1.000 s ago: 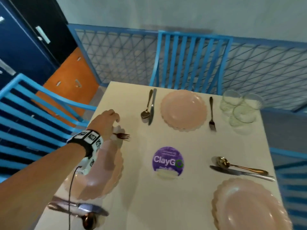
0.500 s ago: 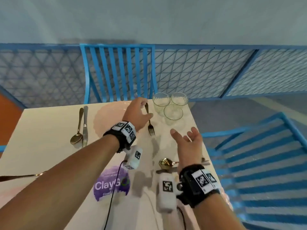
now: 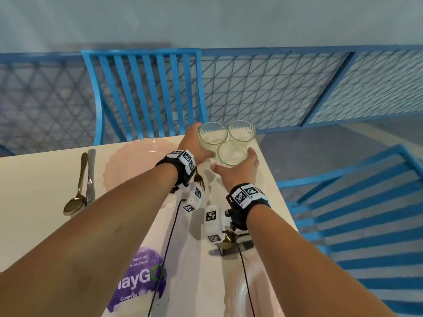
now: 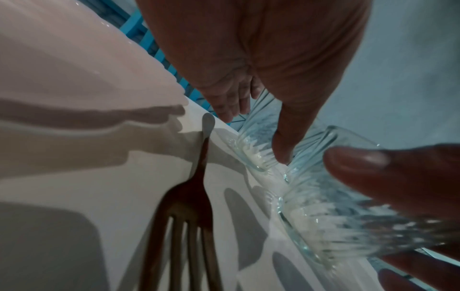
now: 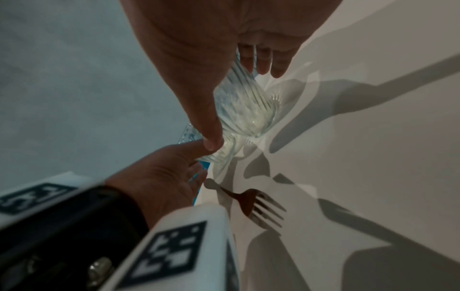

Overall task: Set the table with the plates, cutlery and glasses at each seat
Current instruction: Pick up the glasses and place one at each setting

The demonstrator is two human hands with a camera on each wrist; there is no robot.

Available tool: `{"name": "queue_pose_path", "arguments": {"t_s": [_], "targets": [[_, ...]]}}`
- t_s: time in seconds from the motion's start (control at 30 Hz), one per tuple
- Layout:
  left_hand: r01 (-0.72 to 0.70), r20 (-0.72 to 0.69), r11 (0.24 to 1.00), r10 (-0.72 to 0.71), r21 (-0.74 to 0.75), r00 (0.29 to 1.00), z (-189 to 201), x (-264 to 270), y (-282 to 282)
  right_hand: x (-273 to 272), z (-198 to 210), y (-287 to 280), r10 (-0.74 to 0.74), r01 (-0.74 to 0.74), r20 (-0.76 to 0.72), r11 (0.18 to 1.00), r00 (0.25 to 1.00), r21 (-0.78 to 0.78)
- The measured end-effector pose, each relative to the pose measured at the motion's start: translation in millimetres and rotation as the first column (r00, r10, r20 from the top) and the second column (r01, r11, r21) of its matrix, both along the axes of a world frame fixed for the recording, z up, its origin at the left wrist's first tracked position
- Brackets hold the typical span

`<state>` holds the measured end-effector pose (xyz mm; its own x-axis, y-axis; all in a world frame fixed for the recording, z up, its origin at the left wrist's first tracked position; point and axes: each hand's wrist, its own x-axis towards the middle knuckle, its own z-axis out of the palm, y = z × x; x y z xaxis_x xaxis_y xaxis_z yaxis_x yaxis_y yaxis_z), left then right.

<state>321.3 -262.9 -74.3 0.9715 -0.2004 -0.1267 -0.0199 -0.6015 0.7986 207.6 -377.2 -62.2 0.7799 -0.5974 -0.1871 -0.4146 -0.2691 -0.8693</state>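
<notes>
- 3 clear ribbed glass tumblers clustered at the far right corner of the cream table (image 3: 45, 179), touching each other: far-left glass (image 3: 212, 136), far-right glass (image 3: 242, 131), near glass (image 3: 232, 153).
- Glasses upright, rims up, empty; ribbed walls show in both wrist views.
- Left hand (image 3: 194, 147) wraps the far-left glass, thumb on its near side, fingers curled round the far side (image 4: 231, 102).
- Right hand (image 3: 240, 170) wraps the near glass, thumb (image 5: 199, 110) on one side, fingers (image 5: 263, 59) on the other.
- Dark metal fork (image 4: 189, 216) flat on table just behind the left wrist, tines toward the person, beside the pink scalloped plate (image 3: 137, 161).
- Gold spoon (image 3: 76, 191) and silver knife (image 3: 91, 177) side by side left of that plate.
- Glasses sit close to the table's right and far edges; blue slatted chair (image 3: 146, 94) just beyond the far edge, a second blue slatted chair (image 3: 366, 213) off the right edge.
- Bare tabletop between the arms; purple round sticker (image 3: 142, 280) near the person.
</notes>
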Motion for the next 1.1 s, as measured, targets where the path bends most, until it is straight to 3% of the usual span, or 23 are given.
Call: {"name": "queue_pose_path", "arguments": {"t_s": [0.23, 0.43, 0.67, 0.9, 1.0, 1.1], "targets": [[-0.010, -0.022, 0.998, 0.008, -0.064, 1.000, -14.5, 9.5, -7.3, 10.8, -12.9, -2.1, -0.046, 0.042, 0.043, 0.996, 0.998, 0.078], [-0.041, 0.039, 0.988, 0.047, -0.150, 0.998, -18.3, -0.2, -9.9, 5.1, -13.4, -5.2, -0.043, 0.040, 0.059, 0.998, 0.997, 0.053], [-0.128, 0.074, 0.958, 0.152, -0.258, 0.986, 17.0, -28.4, 16.4, -19.4, 12.9, -12.4, -0.012, 0.011, 0.111, 1.000, 0.994, 0.012], [-0.244, 0.090, 0.912, 0.288, -0.330, 0.954, 50.8, -140.1, 116.5, -81.6, 50.9, 16.9, 0.099, -0.096, 0.129, 0.995, 0.987, -0.027], [-0.312, 0.104, 0.910, 0.351, -0.274, 0.931, 43.0, -201.6, 166.5, -114.7, 51.5, 46.4, 0.183, -0.184, 0.104, 0.983, 0.978, 0.002], [-0.447, 0.059, 0.855, 0.477, -0.265, 0.877, 23.6, -250.9, 207.3, -141.8, 41.4, 75.5, 0.253, -0.254, 0.040, 0.967, 0.967, 0.021]]}}
